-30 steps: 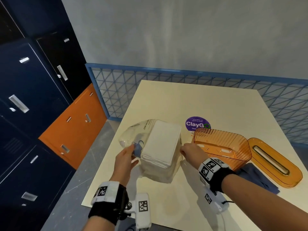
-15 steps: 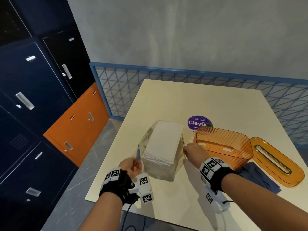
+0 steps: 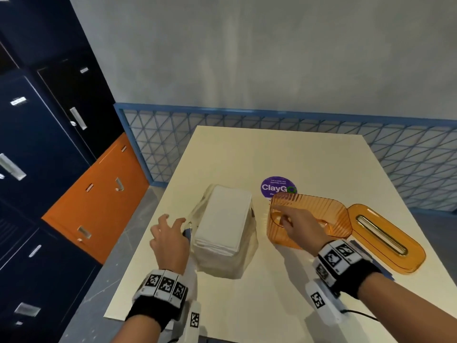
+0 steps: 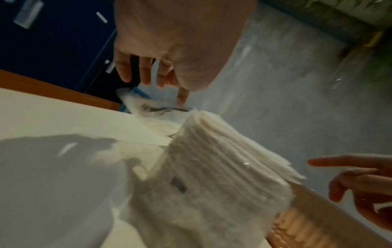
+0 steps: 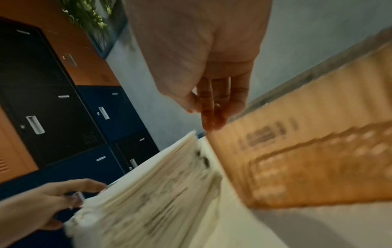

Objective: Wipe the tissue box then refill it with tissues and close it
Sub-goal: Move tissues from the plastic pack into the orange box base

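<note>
A stack of white tissues (image 3: 222,219) stands in its opened clear wrapper at the table's middle, also seen as a tissue stack (image 4: 222,167) and a tissue stack (image 5: 148,193) in the wrist views. My left hand (image 3: 173,226) is at the wrapper's left side, fingers loosely spread, with the thumb of the left hand (image 4: 161,83) touching the plastic. The open orange tissue box (image 3: 311,214) sits just right of the stack. My right hand (image 3: 291,219) pinches its near left rim, and the right hand (image 5: 203,117) meets the blurred orange box (image 5: 307,151) at that corner. The orange lid (image 3: 385,238) lies flat further right.
A dark blue cloth (image 3: 379,268) lies mostly hidden under my right wrist. A purple round sticker (image 3: 278,188) is on the cream table (image 3: 272,149) behind the box. Blue and orange lockers (image 3: 49,144) stand left, and a blue mesh fence (image 3: 247,134) runs behind the table.
My right hand left the tissue stack's right side and took the orange box's rim. My left hand let go of the wrapper flap and rose beside the stack.
</note>
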`<state>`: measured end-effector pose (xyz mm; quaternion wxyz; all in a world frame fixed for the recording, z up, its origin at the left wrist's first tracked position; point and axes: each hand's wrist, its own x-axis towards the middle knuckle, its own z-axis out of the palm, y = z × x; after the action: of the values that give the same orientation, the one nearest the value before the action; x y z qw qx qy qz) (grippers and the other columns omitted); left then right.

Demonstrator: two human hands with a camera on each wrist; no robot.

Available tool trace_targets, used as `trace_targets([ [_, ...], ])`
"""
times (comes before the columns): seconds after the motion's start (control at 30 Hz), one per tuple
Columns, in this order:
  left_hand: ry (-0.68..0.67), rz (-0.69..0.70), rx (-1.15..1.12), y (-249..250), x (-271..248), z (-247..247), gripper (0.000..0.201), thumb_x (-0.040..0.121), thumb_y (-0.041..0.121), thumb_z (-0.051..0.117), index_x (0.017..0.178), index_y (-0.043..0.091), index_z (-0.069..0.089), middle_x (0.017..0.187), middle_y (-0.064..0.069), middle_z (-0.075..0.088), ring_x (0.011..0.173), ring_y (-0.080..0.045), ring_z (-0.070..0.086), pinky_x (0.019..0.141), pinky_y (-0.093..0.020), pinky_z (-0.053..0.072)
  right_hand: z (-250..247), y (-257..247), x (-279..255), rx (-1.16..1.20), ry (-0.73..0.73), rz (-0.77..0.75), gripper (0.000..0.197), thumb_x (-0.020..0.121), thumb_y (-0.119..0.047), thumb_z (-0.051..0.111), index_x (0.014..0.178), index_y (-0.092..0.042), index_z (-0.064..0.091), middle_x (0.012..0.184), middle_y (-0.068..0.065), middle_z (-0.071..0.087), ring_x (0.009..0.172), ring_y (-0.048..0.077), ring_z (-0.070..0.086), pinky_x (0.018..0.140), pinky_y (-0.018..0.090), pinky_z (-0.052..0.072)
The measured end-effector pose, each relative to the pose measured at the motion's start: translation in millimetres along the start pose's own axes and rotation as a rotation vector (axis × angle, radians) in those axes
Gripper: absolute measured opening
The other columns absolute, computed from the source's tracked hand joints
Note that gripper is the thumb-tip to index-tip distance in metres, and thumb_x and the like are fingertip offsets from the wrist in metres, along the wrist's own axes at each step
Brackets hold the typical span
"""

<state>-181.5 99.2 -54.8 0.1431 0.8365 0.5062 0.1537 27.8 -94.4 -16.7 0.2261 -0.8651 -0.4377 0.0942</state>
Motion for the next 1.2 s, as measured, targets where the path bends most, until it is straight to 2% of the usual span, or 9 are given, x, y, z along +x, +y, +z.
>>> trace_targets([
  [0.1,0.092,0.179,0.063,21,-2,6,0.034,0.076,-0.008,0.064,0.107,0.005,0.069,0.127,-0.026,0.054,0.113,-0.046,0.050,0.090,-0.055,0.044,-25,37,-7,-0.140,0.098,0.122,0.039,0.095,-0.013,0.042,0.133,-0.020,0.049,0.125,0.005,0.057,0.112,0.023,0.056,0.085,0.033,0.049],
  [0.17,0.084,0.309,0.055,43,-6,9,0.022,0.084,0.008,0.057,0.101,0.004,0.070,0.116,-0.025,0.061,0.106,-0.044,0.057,0.089,-0.050,0.048,-36,62,-9,-0.286,0.109,0.247,0.039,0.096,-0.014,0.041,0.134,-0.016,0.047,0.122,0.010,0.051,0.110,0.027,0.053,0.084,0.035,0.048],
  [0.27,-0.036,0.402,0.040,73,-9,17,0.036,0.084,0.027,0.046,0.097,0.004,0.070,0.106,-0.021,0.064,0.100,-0.040,0.062,0.083,-0.044,0.053,-42,93,-9,-0.394,0.054,0.451,0.038,0.093,-0.012,0.043,0.132,-0.007,0.043,0.123,0.017,0.045,0.107,0.033,0.051,0.081,0.037,0.048],
  [0.37,-0.201,0.298,0.164,89,-12,27,0.046,0.088,0.047,0.051,0.115,0.011,0.056,0.124,-0.010,0.052,0.116,-0.030,0.049,0.088,-0.041,0.047,-38,111,-4,-0.269,-0.063,0.574,0.030,0.093,-0.004,0.037,0.121,0.000,0.045,0.125,0.022,0.047,0.108,0.037,0.053,0.082,0.039,0.048],
  [0.53,-0.223,0.184,0.233,93,-13,33,0.059,0.088,0.053,0.048,0.132,0.015,0.039,0.139,-0.005,0.038,0.126,-0.025,0.038,0.094,-0.040,0.041,-29,115,-2,-0.113,-0.023,0.534,0.022,0.091,0.000,0.036,0.107,0.000,0.051,0.106,0.022,0.062,0.093,0.034,0.061,0.076,0.038,0.051],
  [0.77,-0.201,0.183,0.132,102,-12,20,0.035,0.097,0.036,0.039,0.108,0.008,0.056,0.116,-0.009,0.052,0.110,-0.025,0.051,0.082,-0.038,0.047,-21,106,-9,-0.131,-0.058,0.484,0.025,0.092,-0.002,0.036,0.115,-0.001,0.048,0.107,0.020,0.061,0.094,0.032,0.060,0.066,0.028,0.037],
  [1.03,-0.208,0.219,0.248,120,-7,2,0.023,0.097,0.010,0.035,0.106,0.005,0.056,0.109,-0.007,0.061,0.098,-0.022,0.062,0.067,-0.026,0.039,-37,90,-15,-0.149,-0.127,0.520,0.034,0.094,-0.005,0.036,0.127,-0.003,0.041,0.124,0.019,0.050,0.107,0.033,0.055,0.078,0.033,0.043],
  [1.13,-0.150,0.199,0.184,117,2,-11,0.020,0.096,0.010,0.036,0.091,0.007,0.055,0.090,-0.009,0.059,0.092,-0.025,0.063,0.062,-0.026,0.033,-50,71,-12,-0.210,-0.030,0.439,0.043,0.096,-0.015,0.040,0.137,-0.007,0.034,0.128,0.015,0.042,0.110,0.029,0.052,0.085,0.034,0.046],
  [1.2,-0.068,0.202,0.112,112,6,-19,0.018,0.094,0.008,0.038,0.078,0.010,0.046,0.076,-0.006,0.048,0.081,-0.030,0.062,0.060,-0.028,0.031,-58,51,-4,-0.087,0.011,0.355,0.041,0.098,-0.021,0.039,0.137,-0.010,0.039,0.126,0.013,0.048,0.105,0.026,0.056,0.084,0.034,0.046],
])
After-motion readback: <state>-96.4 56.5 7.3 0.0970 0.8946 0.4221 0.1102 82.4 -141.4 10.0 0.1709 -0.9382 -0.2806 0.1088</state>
